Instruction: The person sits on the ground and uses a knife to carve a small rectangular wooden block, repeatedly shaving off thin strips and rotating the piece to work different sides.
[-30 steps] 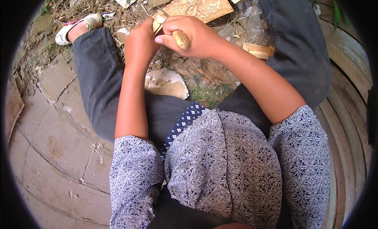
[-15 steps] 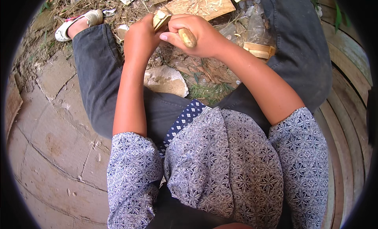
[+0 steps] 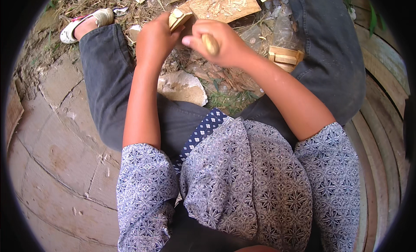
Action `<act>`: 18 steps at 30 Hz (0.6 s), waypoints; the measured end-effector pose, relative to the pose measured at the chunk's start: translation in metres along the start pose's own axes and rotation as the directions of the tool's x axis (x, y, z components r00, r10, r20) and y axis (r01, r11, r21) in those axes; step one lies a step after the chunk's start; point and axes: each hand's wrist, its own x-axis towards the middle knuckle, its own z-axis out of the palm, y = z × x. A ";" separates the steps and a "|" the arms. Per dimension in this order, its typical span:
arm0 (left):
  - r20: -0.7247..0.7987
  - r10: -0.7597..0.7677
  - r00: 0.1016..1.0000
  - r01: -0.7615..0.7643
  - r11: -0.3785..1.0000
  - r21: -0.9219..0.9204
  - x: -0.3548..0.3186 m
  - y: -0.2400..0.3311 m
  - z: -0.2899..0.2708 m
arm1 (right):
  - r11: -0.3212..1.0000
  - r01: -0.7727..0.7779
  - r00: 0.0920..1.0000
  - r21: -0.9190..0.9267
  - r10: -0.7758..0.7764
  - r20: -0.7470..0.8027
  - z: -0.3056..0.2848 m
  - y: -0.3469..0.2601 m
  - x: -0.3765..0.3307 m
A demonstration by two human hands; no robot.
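Small, pale-yellow, squared wooden block [image 3: 179, 19]: sits at the far end of the left grip, tilted, its stepped-looking upper part standing clear of the fingers; the rest is hidden by the hand.
Left grip [image 3: 154, 41]: a bare hand, fingers curled and pinching the block.
Right grip [image 3: 223, 41]: a bare hand, slightly blurred, wrapped in a fist round the handle, its thumb pointing toward the left grip.
Smooth, rounded, yellow-brown handle [image 3: 210, 44]: its butt pokes out of the right grip, on the side nearer the body.
Tool's working end: a dark strip shows between the two grips, but I can't tell from here whether it is a blade or whether it touches the block.
Block's weight: light, I'd say, easy for one hand.
Block's stiffness: hard and unyielding to a squeeze, most likely; thin edges could split along the grain.
Block's surface: dry-looking, so I'd expect little slipping.
Best hold on block: low on its sides, as the left grip has it, with fingertips below the exposed top.
Best hold on handle: round its thick body, well back from the strip.
Flat, pale wooden board with shavings [image 3: 251, 8]: on the ground beyond the right grip.
Rough, whitish stone slab [image 3: 182, 88]: nearer the body than the left grip.
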 end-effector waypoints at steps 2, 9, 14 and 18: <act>0.016 -0.019 1.000 0.019 1.000 0.021 0.001 0.001 0.000 | 1.000 -0.019 1.000 -0.007 0.019 -0.012 0.001 0.009 0.004; 0.033 -0.055 0.998 0.057 0.997 -0.048 0.006 -0.005 -0.006 | 0.993 0.078 0.993 0.091 -0.069 -0.098 -0.009 -0.024 -0.003; 0.034 -0.043 0.998 0.044 0.998 -0.039 0.007 -0.004 -0.007 | 0.991 0.099 0.995 0.095 -0.097 -0.029 -0.018 -0.038 -0.005; 0.008 -0.004 1.000 0.004 1.000 -0.025 0.006 -0.002 -0.004 | 0.996 0.087 0.996 0.034 -0.088 0.016 -0.014 -0.027 -0.001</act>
